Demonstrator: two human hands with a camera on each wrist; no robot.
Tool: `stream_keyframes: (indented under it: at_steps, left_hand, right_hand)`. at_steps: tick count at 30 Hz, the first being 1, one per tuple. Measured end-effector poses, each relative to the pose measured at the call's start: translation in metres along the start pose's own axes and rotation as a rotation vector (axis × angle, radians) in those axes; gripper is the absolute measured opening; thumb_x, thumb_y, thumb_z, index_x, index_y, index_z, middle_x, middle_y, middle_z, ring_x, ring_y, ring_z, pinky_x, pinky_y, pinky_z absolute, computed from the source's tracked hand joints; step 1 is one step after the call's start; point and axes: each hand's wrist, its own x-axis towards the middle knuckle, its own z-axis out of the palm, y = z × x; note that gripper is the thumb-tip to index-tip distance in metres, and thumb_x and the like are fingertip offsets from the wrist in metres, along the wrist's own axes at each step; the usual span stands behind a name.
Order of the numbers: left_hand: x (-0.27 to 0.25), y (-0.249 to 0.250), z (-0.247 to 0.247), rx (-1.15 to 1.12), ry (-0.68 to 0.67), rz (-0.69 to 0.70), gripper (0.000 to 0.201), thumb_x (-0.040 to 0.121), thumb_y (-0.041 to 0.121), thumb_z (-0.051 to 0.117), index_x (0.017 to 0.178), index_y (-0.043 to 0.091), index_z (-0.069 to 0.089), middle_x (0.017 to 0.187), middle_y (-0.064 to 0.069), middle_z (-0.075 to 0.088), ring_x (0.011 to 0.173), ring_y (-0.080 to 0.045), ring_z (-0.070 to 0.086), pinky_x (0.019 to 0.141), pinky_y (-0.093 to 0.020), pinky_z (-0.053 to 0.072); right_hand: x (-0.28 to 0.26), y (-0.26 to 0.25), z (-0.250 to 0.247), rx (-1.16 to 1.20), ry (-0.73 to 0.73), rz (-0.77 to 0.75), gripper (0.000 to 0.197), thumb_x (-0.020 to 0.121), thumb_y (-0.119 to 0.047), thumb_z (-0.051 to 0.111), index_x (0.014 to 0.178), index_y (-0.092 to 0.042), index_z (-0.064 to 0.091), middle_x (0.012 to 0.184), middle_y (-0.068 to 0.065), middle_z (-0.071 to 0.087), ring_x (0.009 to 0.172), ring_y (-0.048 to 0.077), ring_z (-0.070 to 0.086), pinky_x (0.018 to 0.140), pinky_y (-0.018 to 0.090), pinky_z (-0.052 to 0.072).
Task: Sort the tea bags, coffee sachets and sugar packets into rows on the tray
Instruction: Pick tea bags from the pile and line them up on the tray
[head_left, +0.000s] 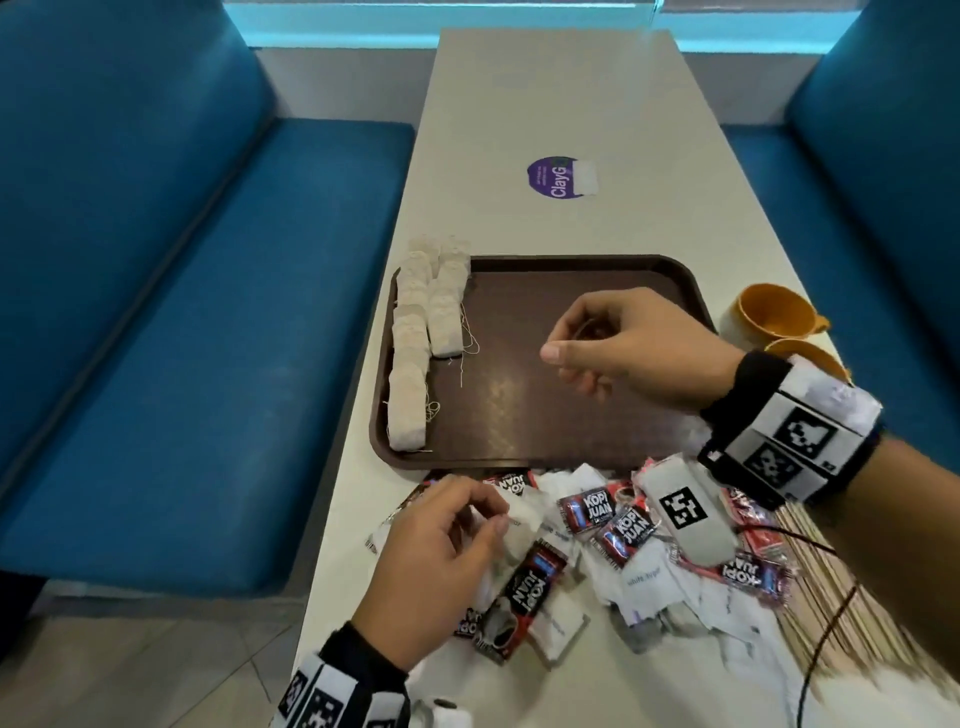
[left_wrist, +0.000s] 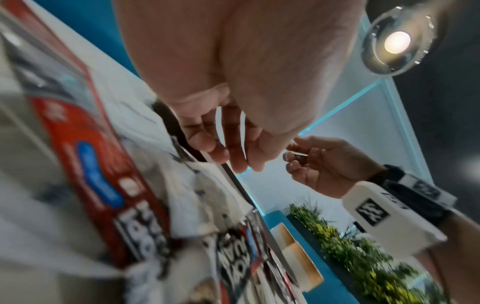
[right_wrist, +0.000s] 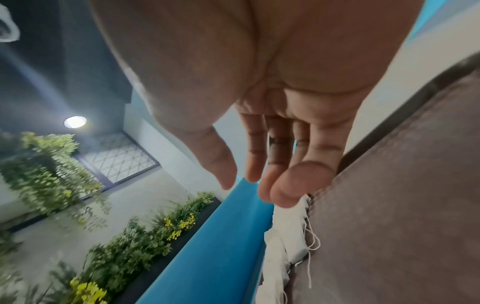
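Note:
A brown tray (head_left: 571, 431) lies on the white table. Beige tea bags (head_left: 415, 338) lie in two rows along its left side, strings trailing. My right hand (head_left: 571, 343) hovers over the tray's middle, fingers loosely curled and holding nothing; the right wrist view shows the same relaxed right hand (right_wrist: 254, 185) near the tea bags (right_wrist: 291, 232). In front of the tray is a mixed pile of red-black coffee sachets (head_left: 587, 512) and white sugar packets (head_left: 644, 582). My left hand (head_left: 493, 512) is low over the pile's left end, fingers curled above a white packet, nothing visibly held.
Two orange cups (head_left: 769, 312) lie on their sides right of the tray. A purple sticker (head_left: 553, 176) marks the far tabletop. Blue benches (head_left: 182, 338) flank the table. A dark cable (head_left: 831, 623) runs across the near right corner.

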Motion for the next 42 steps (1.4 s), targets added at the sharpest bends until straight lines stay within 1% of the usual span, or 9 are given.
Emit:
stream_keyframes:
  at_steps: [4,7,12,19,24,27,33,39,42]
  left_hand:
    - [0.005,0.013,0.022,0.206,-0.083,0.159,0.018,0.091,0.022,0.072,0.098,0.036,0.064,0.102,0.021,0.058,0.102,-0.008,0.054,0.085,-0.015,0.037]
    - [0.007,0.022,0.04,0.304,-0.147,0.288,0.017,0.087,0.031,0.066,0.105,0.032,0.065,0.112,0.021,0.054,0.109,-0.008,0.047,0.095,-0.016,0.033]
    - [0.003,0.031,0.067,0.365,-0.322,0.414,0.021,0.087,0.025,0.074,0.105,0.031,0.066,0.115,0.018,0.058,0.114,-0.013,0.044,0.1,-0.025,0.038]
    - [-0.004,0.03,0.086,0.541,-0.521,0.418,0.04,0.074,0.038,0.084,0.111,0.037,0.067,0.137,0.016,0.053,0.131,-0.021,0.033,0.11,-0.039,0.035]
    - [-0.005,0.034,0.094,0.672,-0.501,0.43,0.041,0.067,0.054,0.086,0.097,0.031,0.069,0.112,0.006,0.051,0.107,-0.019,0.037,0.089,-0.038,0.045]
    - [-0.007,0.034,0.102,0.672,-0.479,0.429,0.033,0.07,0.045,0.085,0.087,0.022,0.068,0.093,0.003,0.053,0.091,-0.019,0.044,0.075,-0.038,0.048]
    - [-0.011,0.036,0.106,0.674,-0.508,0.379,0.015,0.087,0.024,0.067,0.098,0.015,0.063,0.097,-0.002,0.057,0.094,-0.023,0.053,0.072,-0.029,0.033]
    - [-0.015,0.039,0.088,0.511,-0.431,0.297,0.009,0.085,0.021,0.067,0.085,0.02,0.058,0.088,0.009,0.051,0.076,-0.011,0.049,0.067,-0.03,0.045]
    - [-0.02,0.04,0.07,0.355,-0.336,0.245,0.013,0.084,0.019,0.071,0.084,0.022,0.058,0.085,0.012,0.053,0.074,-0.009,0.054,0.066,-0.018,0.043]
  right_hand:
    - [-0.057,0.02,-0.01,-0.172,0.008,-0.008,0.015,0.089,-0.036,0.077,0.093,-0.023,0.071,0.082,-0.001,0.073,0.071,0.011,0.069,0.066,0.025,0.058]
    - [-0.091,0.051,-0.007,-0.291,0.028,0.039,0.013,0.086,-0.038,0.079,0.088,-0.03,0.069,0.078,-0.007,0.071,0.069,0.002,0.064,0.06,0.02,0.049]
    - [-0.136,0.109,0.01,-0.429,-0.086,0.096,0.022,0.08,-0.035,0.084,0.09,-0.031,0.064,0.08,-0.01,0.066,0.075,0.002,0.06,0.064,0.015,0.045]
    - [-0.155,0.142,0.034,-0.569,-0.145,0.069,0.027,0.079,-0.031,0.081,0.081,-0.031,0.054,0.094,-0.013,0.044,0.08,0.007,0.046,0.067,0.025,0.038]
    - [-0.152,0.146,0.036,-0.611,-0.147,0.059,0.013,0.086,-0.025,0.073,0.088,-0.024,0.06,0.096,-0.009,0.042,0.085,0.014,0.048,0.072,0.028,0.041]
    - [-0.15,0.15,0.033,-0.585,-0.12,0.029,0.017,0.088,-0.028,0.073,0.084,-0.028,0.057,0.094,-0.01,0.046,0.086,0.014,0.05,0.075,0.029,0.044]
    - [-0.153,0.152,0.032,-0.572,-0.077,-0.039,0.015,0.091,-0.036,0.069,0.085,-0.022,0.066,0.089,-0.011,0.049,0.08,0.011,0.05,0.073,0.029,0.046]
    - [-0.158,0.15,0.027,-0.451,-0.05,-0.07,0.014,0.087,-0.038,0.073,0.078,-0.03,0.065,0.084,-0.013,0.056,0.075,0.002,0.053,0.067,0.022,0.043]
    - [-0.159,0.148,0.023,-0.334,-0.011,-0.057,0.012,0.086,-0.031,0.074,0.079,-0.027,0.066,0.08,-0.014,0.063,0.076,0.003,0.059,0.065,0.018,0.045]
